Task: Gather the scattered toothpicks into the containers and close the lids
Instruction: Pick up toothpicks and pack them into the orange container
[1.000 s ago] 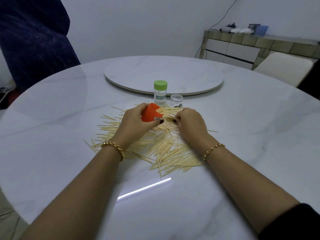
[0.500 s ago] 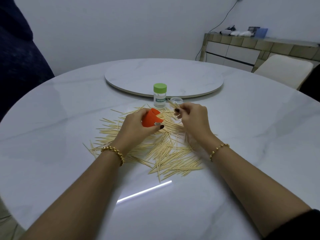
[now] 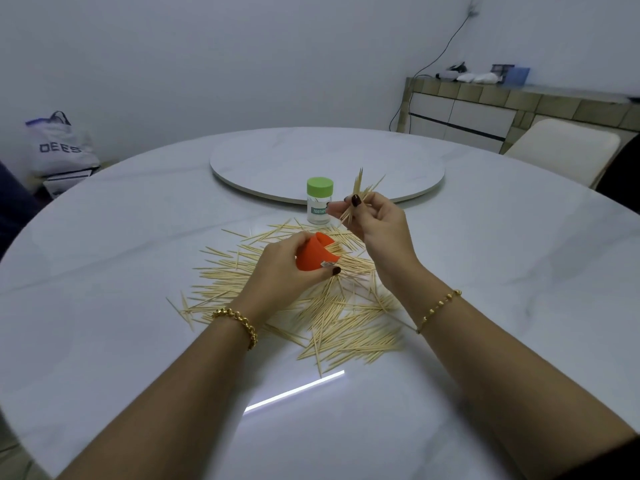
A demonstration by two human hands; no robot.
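- Right hand (image 3: 377,223) has lifted off the surface (image 3: 138,271) since half a second ago. It is now raised above the pile and pinches a small bundle of toothpicks (image 3: 356,192), tips fanned upward.
- Left hand (image 3: 284,271) is in the same place. It grips the orange container (image 3: 313,252), tilted, mouth toward the right hand.
- Hands apart, each clamped on its own item.
- Scattered toothpicks (image 3: 346,327): most lie loose on the surface, under and between the wrists.
- Green-lidded container (image 3: 319,200) is upright beyond the pile, lid on.
- Judgement: early in the task, with a load ready to feed in. The fanned tips may snag on the rim, so square the bundle first.
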